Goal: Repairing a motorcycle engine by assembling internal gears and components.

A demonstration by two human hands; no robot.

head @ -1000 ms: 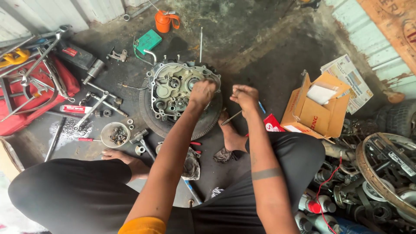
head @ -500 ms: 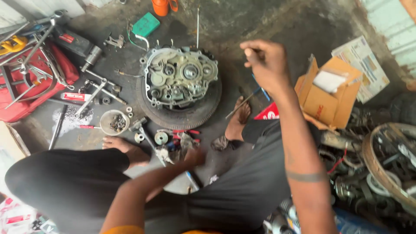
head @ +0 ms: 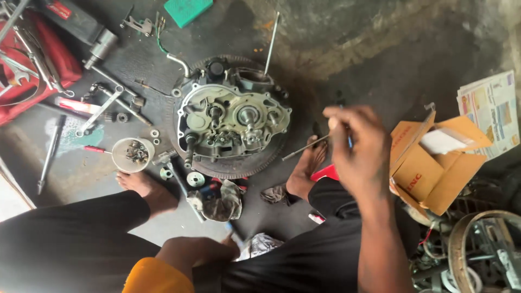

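Bare concrete floor (head: 380, 59) lies open above the right hand (head: 355, 149); an orange cardboard box (head: 434, 173) crowds its right side. The hand is raised & clenched on a thin metal rod (head: 304, 147), slanting down-left toward the round grey open engine case (head: 233, 116), apart from it. Left hand (head: 190, 252) low by the knee; can't tell its grip.

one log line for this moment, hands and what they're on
right hand: raised, holds thin metal rod | left hand: low by knee, grip unclear | engine case: open on tyre, untouched | small bowl: by left foot
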